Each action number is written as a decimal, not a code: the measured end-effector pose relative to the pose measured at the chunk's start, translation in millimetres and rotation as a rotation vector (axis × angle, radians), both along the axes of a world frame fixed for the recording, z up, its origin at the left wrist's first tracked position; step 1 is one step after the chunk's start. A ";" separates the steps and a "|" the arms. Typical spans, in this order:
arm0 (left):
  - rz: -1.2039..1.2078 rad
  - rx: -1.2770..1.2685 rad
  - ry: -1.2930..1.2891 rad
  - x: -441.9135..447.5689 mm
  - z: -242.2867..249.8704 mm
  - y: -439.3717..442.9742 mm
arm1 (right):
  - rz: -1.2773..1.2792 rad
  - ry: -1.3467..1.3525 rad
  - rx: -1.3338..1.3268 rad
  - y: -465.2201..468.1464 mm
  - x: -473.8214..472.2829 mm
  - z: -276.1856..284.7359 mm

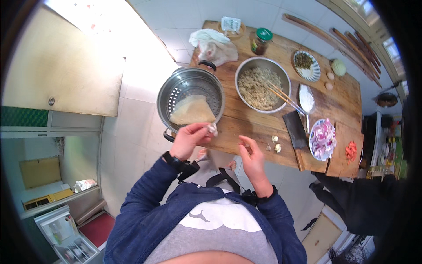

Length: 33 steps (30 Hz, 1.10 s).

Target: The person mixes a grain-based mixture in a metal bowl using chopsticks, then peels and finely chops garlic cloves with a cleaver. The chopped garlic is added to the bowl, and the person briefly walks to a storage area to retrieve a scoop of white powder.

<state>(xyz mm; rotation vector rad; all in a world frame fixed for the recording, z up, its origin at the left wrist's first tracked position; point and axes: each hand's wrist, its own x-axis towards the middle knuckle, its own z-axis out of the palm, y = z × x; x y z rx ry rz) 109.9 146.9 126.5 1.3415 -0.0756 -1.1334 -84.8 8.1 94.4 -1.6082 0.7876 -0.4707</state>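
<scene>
My left hand [188, 141] pinches a small whitish piece of garlic [212, 129] between thumb and fingertips, just past the near rim of a steel steamer pot [218, 86]. A pale cloth or sheet [193, 110] lies over the perforated bottom of that pot. My right hand [253, 159] hovers at the front edge of the wooden table [227, 132], fingers slightly curled and apart, with nothing visible in it. To its right, garlic cloves [278, 148] and bits of skin lie on the wood. A cleaver [294, 128] rests beyond them, its wooden handle toward me.
A steel bowl [287, 86] holds a grainy mixture and chopsticks [283, 95]. Chopped onion fills a bowl [322, 140] beside a cutting board [341, 165] with chopped red pieces. Farther back stand a green-lidded jar [261, 41] and a plate [315, 71]. Someone in dark clothes [366, 204] is at right.
</scene>
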 end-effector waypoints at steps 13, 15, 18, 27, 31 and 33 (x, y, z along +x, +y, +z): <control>0.133 0.116 -0.319 374.7 -121.7 40.4 | -0.187 0.626 -0.064 54.0 61.2 -110.0; 0.126 0.167 -0.290 418.9 -174.1 29.4 | -0.245 0.749 -0.094 59.3 70.7 -124.1; 0.094 0.292 -0.231 464.8 -250.6 11.7 | -0.277 0.883 -0.134 57.0 78.6 -134.9; -0.286 0.515 -0.341 545.5 -455.8 -18.7 | -0.316 0.819 -0.196 49.7 86.8 -132.8; -0.465 0.625 -0.713 575.1 -471.3 -24.9 | -0.291 0.871 -0.258 46.5 92.4 -124.7; -0.262 0.538 -0.530 578.4 -452.4 -25.8 | -0.337 0.886 -0.169 46.8 95.0 -120.0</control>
